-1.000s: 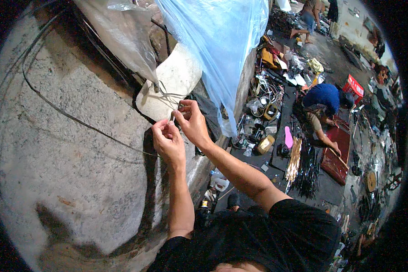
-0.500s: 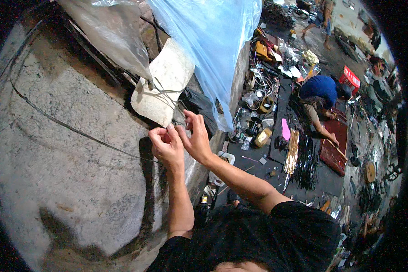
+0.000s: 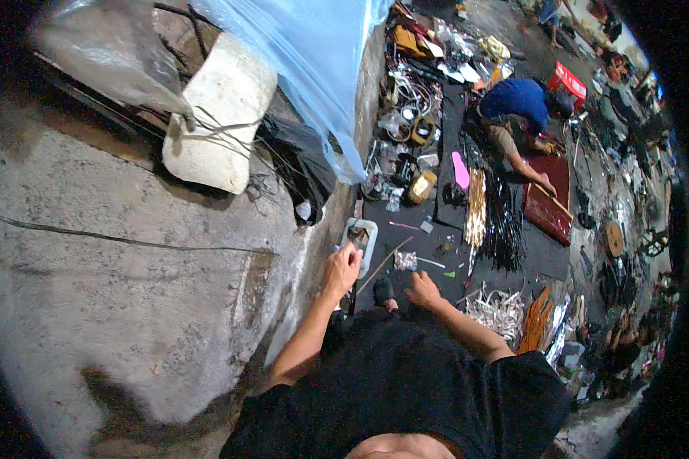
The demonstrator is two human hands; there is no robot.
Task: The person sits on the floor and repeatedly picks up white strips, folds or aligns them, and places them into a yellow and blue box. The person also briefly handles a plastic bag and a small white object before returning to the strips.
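My left hand (image 3: 343, 269) is beside the white-rimmed tray (image 3: 372, 243) low by the wall, its fingers curled. Whatever it may hold is hidden. Lower right of a small clear packet (image 3: 406, 261), my right hand (image 3: 423, 290) hangs with its fingers bent inward, their tips out of sight. A thin brown stick (image 3: 385, 262) slants between the two hands. Up on the concrete ledge lies a pale sole-shaped board (image 3: 226, 107), crossed by thin dark cords, apart from both hands.
The rough concrete ledge (image 3: 130, 306) fills the left, with a blue plastic sheet (image 3: 306, 61) above. At right a person in a blue shirt (image 3: 517, 103) bends over a dark red board (image 3: 547, 199). Black strips (image 3: 505, 229) and whitish strips (image 3: 497, 314) lie on the floor.
Both hands have left the corner of the pale board and come down, the right one also rightward, so they are now apart. The view has shifted, and the board appears farther up and left.
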